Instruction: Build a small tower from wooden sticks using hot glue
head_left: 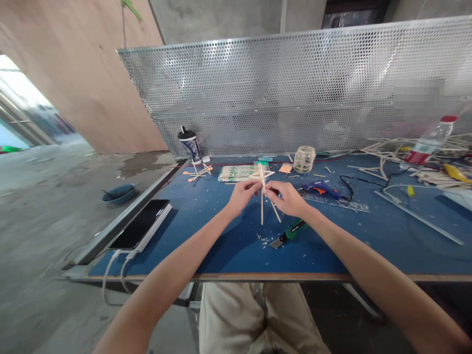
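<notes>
Both hands meet above the middle of the blue table, holding a small frame of thin wooden sticks [262, 209]. My left hand [244, 194] pinches it from the left, fingers closed. From the right, my right hand [285, 195] grips it, its fingertips close to the left ones. Two stick legs point down below the hands, and crossed sticks show above them. Under the right wrist lies a green utility knife [295, 230], its blade beside pale wood shavings [264, 240]. Behind the hands is a pack of wooden sticks [238, 173].
A blue glue gun [322, 189] and clear ruler [342, 203] lie right of the hands. Farther right are a bottle [429, 142] and stick structures. A glass jar [304, 160], lidded cup [190, 146] and small stick model [198, 171] stand behind. A phone [142, 223] is at left.
</notes>
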Tool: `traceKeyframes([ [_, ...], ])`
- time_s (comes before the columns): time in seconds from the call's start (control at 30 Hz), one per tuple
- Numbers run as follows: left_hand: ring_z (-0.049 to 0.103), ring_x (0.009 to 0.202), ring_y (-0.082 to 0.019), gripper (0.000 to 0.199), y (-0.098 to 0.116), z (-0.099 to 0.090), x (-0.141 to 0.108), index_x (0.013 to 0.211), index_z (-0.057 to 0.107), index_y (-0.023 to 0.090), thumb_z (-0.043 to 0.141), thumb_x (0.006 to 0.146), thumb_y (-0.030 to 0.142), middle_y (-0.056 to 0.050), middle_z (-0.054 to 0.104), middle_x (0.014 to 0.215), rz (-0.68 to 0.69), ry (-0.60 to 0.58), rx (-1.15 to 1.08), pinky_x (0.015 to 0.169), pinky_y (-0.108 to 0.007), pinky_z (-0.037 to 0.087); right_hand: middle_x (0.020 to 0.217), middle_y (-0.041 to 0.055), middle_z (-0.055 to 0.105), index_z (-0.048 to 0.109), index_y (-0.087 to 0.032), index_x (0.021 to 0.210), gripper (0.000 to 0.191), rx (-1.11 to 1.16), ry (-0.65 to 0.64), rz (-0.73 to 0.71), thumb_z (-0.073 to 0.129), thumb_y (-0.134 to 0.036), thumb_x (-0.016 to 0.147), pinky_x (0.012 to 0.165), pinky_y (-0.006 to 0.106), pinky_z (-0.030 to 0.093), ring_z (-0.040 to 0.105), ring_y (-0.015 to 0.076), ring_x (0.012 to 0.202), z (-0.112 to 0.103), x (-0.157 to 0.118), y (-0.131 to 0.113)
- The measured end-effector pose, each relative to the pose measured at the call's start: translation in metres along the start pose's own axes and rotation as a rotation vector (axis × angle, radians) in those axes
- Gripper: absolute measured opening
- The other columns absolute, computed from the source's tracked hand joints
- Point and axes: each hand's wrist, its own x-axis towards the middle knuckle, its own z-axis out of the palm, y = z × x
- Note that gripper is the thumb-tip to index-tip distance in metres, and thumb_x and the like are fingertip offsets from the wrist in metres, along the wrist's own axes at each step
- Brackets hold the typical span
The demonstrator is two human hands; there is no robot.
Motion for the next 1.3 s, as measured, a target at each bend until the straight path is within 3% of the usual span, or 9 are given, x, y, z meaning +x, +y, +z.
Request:
traceKeyframes([
  [0.17,0.050,0.057,-0.010,0.030,-0.002,-0.011,0.004,0.083,0.077,0.014,0.067,0.082,0.042,-0.004,0.069,0.073,-0.028,0.105,0.030,0.056,-0.023,0.040,0.059,-0.0015,0.056,0.061,-0.020,0.074,0.032,-0.174,0.100,0.136,0.047,-0.038,0.096,0.056,0.027,0.032,0.046,0.0120,0.052,-0.007,0.000,0.015],
  [0.23,0.049,0.055,-0.009,0.028,-0.002,-0.015,0.005,0.083,0.077,0.014,0.068,0.081,0.041,-0.004,0.071,0.077,-0.021,0.135,0.047,0.055,-0.023,0.041,0.059,-0.0010,0.059,0.064,-0.021,0.076,0.033,-0.211,0.081,0.187,0.049,-0.043,0.095,0.056,0.027,0.033,0.048,0.0126,0.053,-0.010,0.000,0.022],
  [0.37,0.049,0.052,-0.009,0.027,-0.001,-0.021,0.006,0.081,0.076,0.015,0.067,0.082,0.040,-0.004,0.071,0.075,0.029,0.197,0.089,0.052,-0.023,0.041,0.074,0.0002,0.072,0.073,-0.025,0.087,0.029,-0.242,-0.090,0.230,0.057,-0.049,0.089,0.059,0.028,0.037,0.062,0.0163,0.065,-0.009,-0.001,0.028],
  [0.5,0.049,0.051,-0.009,0.026,0.001,-0.021,0.006,0.079,0.076,0.015,0.066,0.083,0.039,-0.004,0.071,0.074,0.075,0.223,0.114,0.051,-0.022,0.040,0.076,0.0002,0.075,0.076,-0.028,0.090,0.032,-0.237,-0.253,0.193,0.060,-0.055,0.086,0.063,0.030,0.040,0.065,0.0184,0.068,-0.002,-0.002,0.024],
  [0.63,0.048,0.051,-0.009,0.031,0.001,-0.019,0.005,0.079,0.075,0.015,0.063,0.086,0.042,-0.004,0.072,0.078,0.116,0.217,0.129,0.051,-0.023,0.041,0.071,-0.0005,0.074,0.076,-0.025,0.081,0.025,-0.175,-0.339,0.183,0.060,-0.045,0.087,0.061,0.028,0.041,0.064,0.0162,0.061,0.002,-0.002,0.023],
  [0.77,0.050,0.055,-0.010,0.035,0.000,-0.019,0.004,0.089,0.077,0.015,0.060,0.088,0.046,-0.006,0.074,0.084,0.081,0.137,0.150,0.054,-0.023,0.041,0.069,-0.0007,0.074,0.073,-0.023,0.079,0.024,-0.092,-0.309,0.234,0.056,-0.037,0.089,0.061,0.027,0.042,0.064,0.0155,0.060,0.002,-0.002,0.030],
  [1.0,0.058,0.066,-0.013,0.037,-0.007,-0.019,0.003,0.097,0.079,0.017,0.066,0.084,0.049,-0.008,0.076,0.093,-0.067,-0.236,0.170,0.061,-0.025,0.044,0.069,0.0014,0.073,0.071,-0.022,0.077,0.028,-0.123,-0.131,0.324,0.053,-0.038,0.091,0.059,0.027,0.041,0.062,0.0157,0.059,-0.004,-0.001,0.048],
  [1.2,0.059,0.065,-0.012,0.041,-0.017,-0.022,0.005,0.104,0.076,0.016,0.067,0.083,0.051,-0.009,0.076,0.095,-0.091,-0.230,0.140,0.061,-0.024,0.045,0.071,0.0017,0.073,0.070,-0.022,0.084,0.023,-0.118,-0.082,0.311,0.053,-0.035,0.091,0.059,0.027,0.043,0.062,0.0149,0.059,0.000,0.000,0.052],
  [1.3,0.062,0.067,-0.012,0.045,-0.022,-0.025,0.007,0.107,0.075,0.015,0.070,0.081,0.052,-0.010,0.076,0.096,-0.135,-0.206,0.092,0.063,-0.024,0.048,0.079,0.0028,0.076,0.070,-0.022,0.091,0.017,-0.035,-0.072,0.297,0.058,-0.033,0.089,0.065,0.028,0.047,0.068,0.0169,0.068,0.005,-0.001,0.055],
])
